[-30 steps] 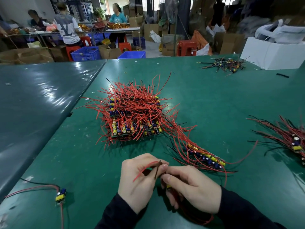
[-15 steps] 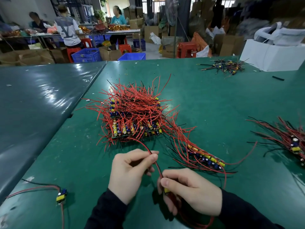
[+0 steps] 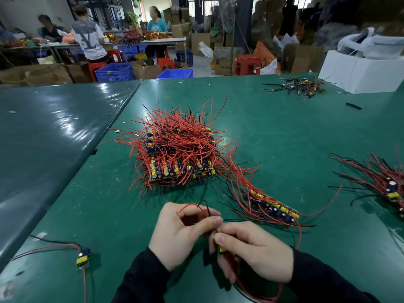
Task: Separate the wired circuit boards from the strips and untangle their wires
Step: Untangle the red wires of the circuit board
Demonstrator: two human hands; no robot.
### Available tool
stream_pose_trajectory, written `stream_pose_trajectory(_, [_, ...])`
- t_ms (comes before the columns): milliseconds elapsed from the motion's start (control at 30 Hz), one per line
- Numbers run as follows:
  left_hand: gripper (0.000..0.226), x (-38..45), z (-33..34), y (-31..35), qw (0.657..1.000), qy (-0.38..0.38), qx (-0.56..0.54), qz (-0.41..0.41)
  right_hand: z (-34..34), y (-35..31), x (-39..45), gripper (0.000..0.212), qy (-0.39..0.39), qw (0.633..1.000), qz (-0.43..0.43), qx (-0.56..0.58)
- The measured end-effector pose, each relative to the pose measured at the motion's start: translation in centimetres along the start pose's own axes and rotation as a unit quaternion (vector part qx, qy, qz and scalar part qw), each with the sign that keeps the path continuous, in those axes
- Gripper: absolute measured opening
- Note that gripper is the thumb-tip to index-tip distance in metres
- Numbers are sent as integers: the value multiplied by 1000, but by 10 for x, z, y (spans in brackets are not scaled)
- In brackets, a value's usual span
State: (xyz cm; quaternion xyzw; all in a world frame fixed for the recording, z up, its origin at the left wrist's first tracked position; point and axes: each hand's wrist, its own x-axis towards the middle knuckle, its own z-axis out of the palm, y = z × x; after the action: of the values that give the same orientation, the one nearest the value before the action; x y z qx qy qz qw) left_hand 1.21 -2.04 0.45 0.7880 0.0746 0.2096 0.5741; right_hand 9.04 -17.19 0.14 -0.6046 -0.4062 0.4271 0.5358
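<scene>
Both hands' fingers pinch one board's wires: left hand [image 3: 185,232], right hand [image 3: 253,256]. One freed board [image 3: 83,258] lies near left. The big stack [image 3: 177,154] remains.

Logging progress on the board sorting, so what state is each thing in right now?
Left hand: pinching a red and black wire pair.
Right hand: gripping a small wired board.
Stacked board strips: unseparated, wires tangled.
Single strip: lying flat, boards attached.
Loose board: separated, wires spread out.
Pile at right: separated, wires roughly aligned.
</scene>
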Motion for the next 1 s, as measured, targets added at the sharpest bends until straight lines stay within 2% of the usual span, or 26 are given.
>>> stream_pose_trajectory(133, [21, -2, 2, -2, 999, -27, 32, 33, -1, 2, 1, 22, 3, 1000, 1, 31])
stream_pose_trajectory(267, [9, -5, 8, -1, 991, 25, 99, 86, -1, 7, 2, 20, 18, 1000, 19, 9])
stream_pose_trajectory(333, [11, -7, 12, 0, 987, 49, 113, 106, 0, 7, 3, 20, 27, 1000, 16, -1])
stream_pose_trajectory(400, [19, -6, 12, 1, 988, 68, 107, 86, 0, 5, 3, 21, 25, 1000, 12, 7])
stream_pose_trajectory(533, [12, 0, 6, 2, 990, 130, -48, 10, 2, -1, 2, 22, -9, 999, 8, 33])
stream_pose_trajectory(733, [15, 1, 1, 5, 991, 109, -73, -28, 2, -3, 0, 22, -25, 999, 18, 29])
stream_pose_trajectory(867, [21, 5, -11, 3, 971, 148, -175, -69, 3, -3, -1, 24, -50, 998, 21, 18])
stream_pose_trajectory(1000, [24, 5, -9, 6, 943, 136, -272, -135, 2, -2, -1, 23, -44, 999, 22, 2])
